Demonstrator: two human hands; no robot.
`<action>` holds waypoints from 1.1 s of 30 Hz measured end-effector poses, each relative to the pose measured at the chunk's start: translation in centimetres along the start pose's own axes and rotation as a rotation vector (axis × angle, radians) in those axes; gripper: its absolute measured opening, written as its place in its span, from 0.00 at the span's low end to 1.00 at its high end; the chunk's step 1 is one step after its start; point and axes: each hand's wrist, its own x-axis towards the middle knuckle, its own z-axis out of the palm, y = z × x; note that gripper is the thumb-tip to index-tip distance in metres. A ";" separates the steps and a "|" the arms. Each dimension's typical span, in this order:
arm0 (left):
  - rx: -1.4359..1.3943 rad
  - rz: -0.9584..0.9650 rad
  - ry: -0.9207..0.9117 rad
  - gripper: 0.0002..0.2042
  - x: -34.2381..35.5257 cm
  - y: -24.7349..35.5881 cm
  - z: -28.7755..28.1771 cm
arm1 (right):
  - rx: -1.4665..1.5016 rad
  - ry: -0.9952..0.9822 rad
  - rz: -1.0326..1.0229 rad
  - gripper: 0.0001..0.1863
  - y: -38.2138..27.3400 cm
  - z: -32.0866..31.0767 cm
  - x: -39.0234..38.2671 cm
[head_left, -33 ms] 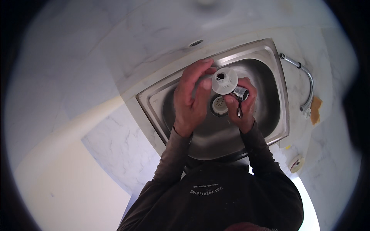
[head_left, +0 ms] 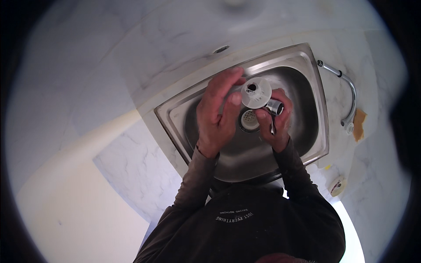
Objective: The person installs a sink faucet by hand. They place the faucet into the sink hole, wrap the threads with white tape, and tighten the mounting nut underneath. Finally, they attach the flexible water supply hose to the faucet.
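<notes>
Right hand [head_left: 279, 130] of mine is curled round a shiny chrome-coloured metal fitting w/ a ridged round stub [head_left: 274, 107], up over the brushed stainless-steel sink [head_left: 302, 57]; a round translucent white plastic disc w/ a dark centre hole [head_left: 263, 94] sits right by it, though I can't tell if it's fixed on or just pinched there. Left hand [head_left: 215, 120] is spread, thumb & fingers apart just beside the disc's rim, gripping nothing I can make out; can't tell if a fingertip's touching. Main risk, imo: a drop, b/c the R hand seems to carry the lot. If the disc's loose, a nudge from the L fingers could tip it off, & smooth plastic prob slips easily. Metal's prob slick too, esp. if wet, so it could twist in my grip & dent the basin. Round perforated drain [head_left: 249, 119] is roughly below in view; any tiny loose bit might go thru it. Curved chrome pipe [head_left: 354, 94] lies well off on the pale marbled surface [head_left: 335, 105], so prob no snag there.
</notes>
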 end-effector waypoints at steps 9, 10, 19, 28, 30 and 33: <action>-0.034 0.070 0.030 0.21 0.7 2.9 0.2 | -0.018 -0.001 -0.050 0.24 -1.6 0.0 0.7; 0.057 0.089 -0.024 0.23 0.9 3.0 -0.1 | 0.011 0.002 -0.037 0.24 -1.3 0.2 0.5; 0.421 0.187 0.203 0.22 -0.8 2.7 1.0 | -0.131 -0.024 -0.062 0.25 -1.2 0.5 0.7; -0.139 0.089 0.360 0.21 -0.8 2.4 2.2 | -0.124 -0.053 0.004 0.24 -0.7 1.0 0.6; 0.150 0.108 0.220 0.22 -0.5 2.3 1.2 | -0.097 -0.034 0.013 0.24 -0.9 1.1 0.6; 0.297 0.096 0.220 0.21 -0.9 1.6 1.1 | -0.087 -0.003 0.029 0.24 -1.3 1.6 0.8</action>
